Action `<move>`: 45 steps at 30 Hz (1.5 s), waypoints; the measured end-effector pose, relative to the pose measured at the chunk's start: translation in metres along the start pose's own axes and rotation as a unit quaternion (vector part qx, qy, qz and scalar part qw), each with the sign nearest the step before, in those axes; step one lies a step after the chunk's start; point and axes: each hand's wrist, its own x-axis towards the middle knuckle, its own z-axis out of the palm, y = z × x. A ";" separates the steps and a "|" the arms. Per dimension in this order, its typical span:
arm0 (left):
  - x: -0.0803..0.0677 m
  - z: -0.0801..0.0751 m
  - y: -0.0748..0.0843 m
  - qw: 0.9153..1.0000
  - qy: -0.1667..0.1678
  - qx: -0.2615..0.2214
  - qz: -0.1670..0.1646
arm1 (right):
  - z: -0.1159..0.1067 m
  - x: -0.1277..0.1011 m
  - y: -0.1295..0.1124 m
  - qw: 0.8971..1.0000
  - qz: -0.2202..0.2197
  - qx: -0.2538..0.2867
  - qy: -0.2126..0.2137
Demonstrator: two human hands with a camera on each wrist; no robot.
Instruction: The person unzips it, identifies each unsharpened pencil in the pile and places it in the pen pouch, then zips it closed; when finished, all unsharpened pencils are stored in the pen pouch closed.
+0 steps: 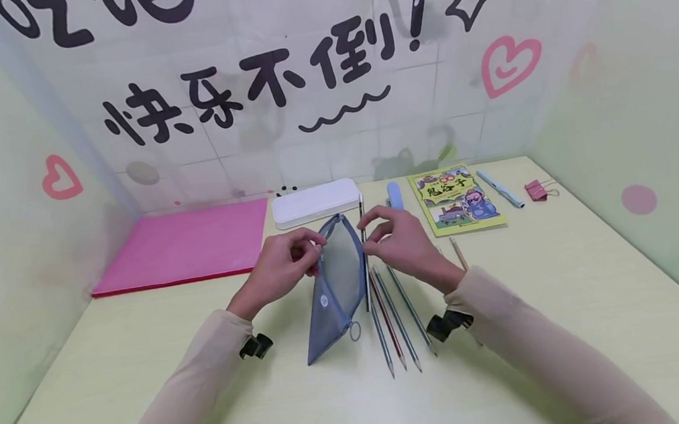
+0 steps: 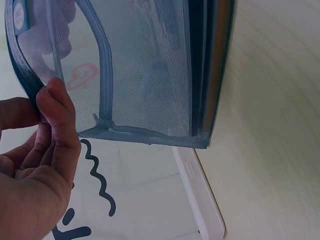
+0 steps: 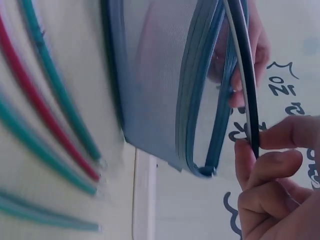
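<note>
My left hand (image 1: 280, 264) pinches the zipped edge of a blue mesh pouch (image 1: 333, 337), which stands with its mouth spread open. A ring pull hangs at the near end of its zip. Between thumb and fingertips, my right hand (image 1: 405, 243) holds a black-and-white pencil (image 3: 245, 75) lengthwise beside the pouch's right rim. Through the mesh in the left wrist view, a long brown strip (image 2: 216, 75) shows along the bottom. Several pencils, one red pencil (image 1: 390, 322) and others teal, lie on the table right of the pouch, points toward me.
A pink folder (image 1: 185, 246) lies back left, beside a white case (image 1: 317, 202). Behind my right hand are a blue object (image 1: 395, 195), a yellow booklet (image 1: 467, 221), a light blue pen (image 1: 500, 188) and a pink binder clip (image 1: 535, 190). A wooden-coloured pencil (image 1: 458, 253) lies partly under my right forearm.
</note>
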 end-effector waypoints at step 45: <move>-0.003 0.001 -0.002 1.000 0.010 0.004 0.014 | -0.027 -0.012 0.026 0.991 -0.017 -0.126 -0.037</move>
